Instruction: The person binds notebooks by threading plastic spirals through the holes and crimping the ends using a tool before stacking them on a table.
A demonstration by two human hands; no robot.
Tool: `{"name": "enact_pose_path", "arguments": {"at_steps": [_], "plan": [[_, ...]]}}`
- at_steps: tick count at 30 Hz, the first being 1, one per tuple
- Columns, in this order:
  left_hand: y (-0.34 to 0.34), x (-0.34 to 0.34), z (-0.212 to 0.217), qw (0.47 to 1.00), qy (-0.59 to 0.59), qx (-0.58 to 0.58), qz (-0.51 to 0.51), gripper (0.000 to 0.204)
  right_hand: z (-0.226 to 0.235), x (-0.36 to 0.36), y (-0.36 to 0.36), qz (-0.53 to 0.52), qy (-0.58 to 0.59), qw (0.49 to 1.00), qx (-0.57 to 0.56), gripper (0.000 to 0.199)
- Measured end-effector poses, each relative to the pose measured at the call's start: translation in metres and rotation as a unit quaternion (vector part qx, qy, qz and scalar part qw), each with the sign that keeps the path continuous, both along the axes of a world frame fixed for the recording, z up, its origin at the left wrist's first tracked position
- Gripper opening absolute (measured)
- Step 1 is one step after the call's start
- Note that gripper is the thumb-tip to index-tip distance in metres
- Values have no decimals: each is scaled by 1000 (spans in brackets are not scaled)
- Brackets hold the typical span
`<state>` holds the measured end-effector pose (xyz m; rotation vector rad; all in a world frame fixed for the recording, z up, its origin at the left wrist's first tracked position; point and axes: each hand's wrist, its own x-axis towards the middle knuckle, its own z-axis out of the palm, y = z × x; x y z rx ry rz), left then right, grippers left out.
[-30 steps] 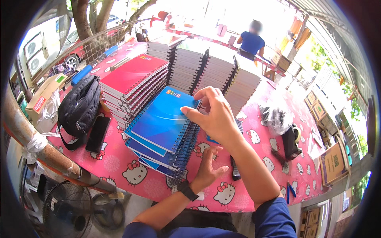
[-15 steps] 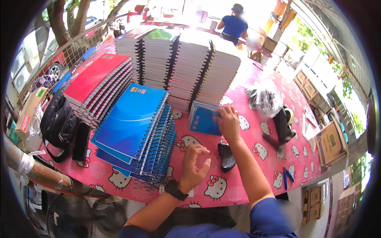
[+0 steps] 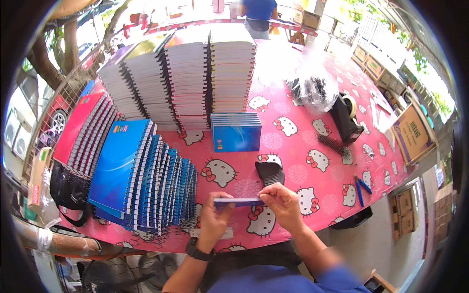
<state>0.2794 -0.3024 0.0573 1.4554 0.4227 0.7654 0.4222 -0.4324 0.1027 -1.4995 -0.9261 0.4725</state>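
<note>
Low over the table's near edge, a small blue pad (image 3: 238,200) is held level between my two hands, its pale page edge toward me. My left hand (image 3: 215,220) is closed on its left end, thumb below and fingers behind. My right hand (image 3: 283,205) pinches the right end. Beyond my hands, a black ribbed object (image 3: 270,172) lies on the table; I cannot make out its kind. Farther off, a row of small blue pads (image 3: 237,138) leans against tall stacks of spiral notebooks (image 3: 232,73).
Large blue spiral notebooks (image 3: 117,166) and red ones (image 3: 80,127) are piled at the left. At the right lie blue-handled pliers (image 3: 362,189), a black wire coil (image 3: 333,145), a tape dispenser (image 3: 346,118) and a clear plastic bag (image 3: 317,90). A person (image 3: 259,12) is at the back.
My right hand has come back from the row of small pads toward me, bringing one pad. My left hand has closed on its other end. The view has shifted.
</note>
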Motion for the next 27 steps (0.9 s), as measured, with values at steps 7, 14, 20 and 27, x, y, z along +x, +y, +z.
{"name": "enact_pose_path", "arguments": {"at_steps": [7, 14, 20, 27], "plan": [[-25, 6, 48, 811, 120, 518, 245, 55, -15, -8, 13, -36, 68, 997, 33, 10], [-13, 17, 58, 812, 44, 578, 64, 32, 7, 90, -13, -220, -33, 955, 195, 19], [-7, 30, 43, 805, 69, 586, 62, 31, -3, 167, -64, -472, -258, 838, 89, 30], [-10, 30, 38, 809, 72, 580, 66, 33, -44, 216, -64, -401, -430, 804, -83, 13]]}}
